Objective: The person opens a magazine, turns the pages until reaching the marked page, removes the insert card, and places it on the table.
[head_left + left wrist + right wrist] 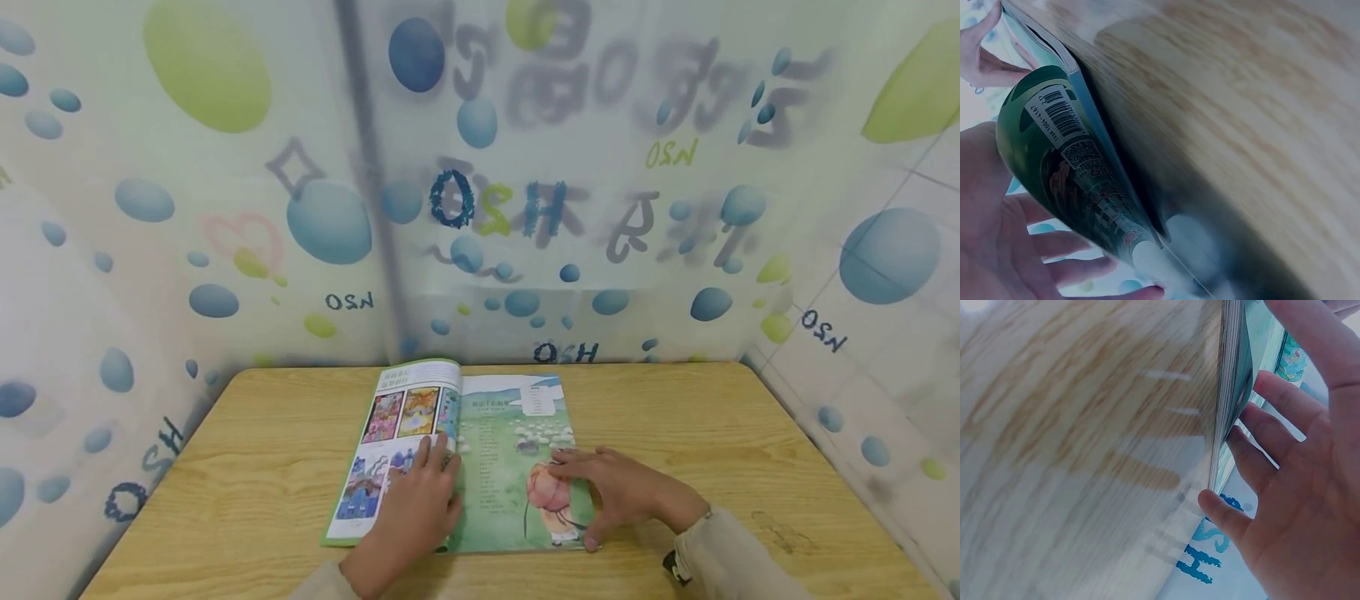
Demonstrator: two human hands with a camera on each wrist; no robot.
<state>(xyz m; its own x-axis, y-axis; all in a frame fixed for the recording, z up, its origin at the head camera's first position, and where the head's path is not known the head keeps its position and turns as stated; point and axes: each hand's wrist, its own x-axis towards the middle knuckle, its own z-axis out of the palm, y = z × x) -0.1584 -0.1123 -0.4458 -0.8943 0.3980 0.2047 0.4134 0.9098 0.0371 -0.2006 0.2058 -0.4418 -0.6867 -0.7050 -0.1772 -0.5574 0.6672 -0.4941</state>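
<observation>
A magazine (pixel 495 517) lies spread on the wooden table, with small pictures on its left page (pixel 356 529) and a green illustrated right page (pixel 487 467). My left hand (pixel 420 500) rests on the left page beside the fold, its fingers stretched toward the far edge. In the left wrist view, the green cover (pixel 1054 169) with a barcode bows up from the table. My right hand (pixel 626 492) spans the magazine's right edge, fingertips on the page and thumb at the near corner. In the right wrist view, a page edge (pixel 1245 381) lifts slightly beside the fingers (pixel 1266 434).
The wooden table (pixel 247 467) extends on both sides of the magazine. Behind it hangs a pale curtain (pixel 660 275) printed with blue and green drops and lettering. A dark mark (pixel 783 533) shows on the tabletop near the right sleeve (pixel 731 554).
</observation>
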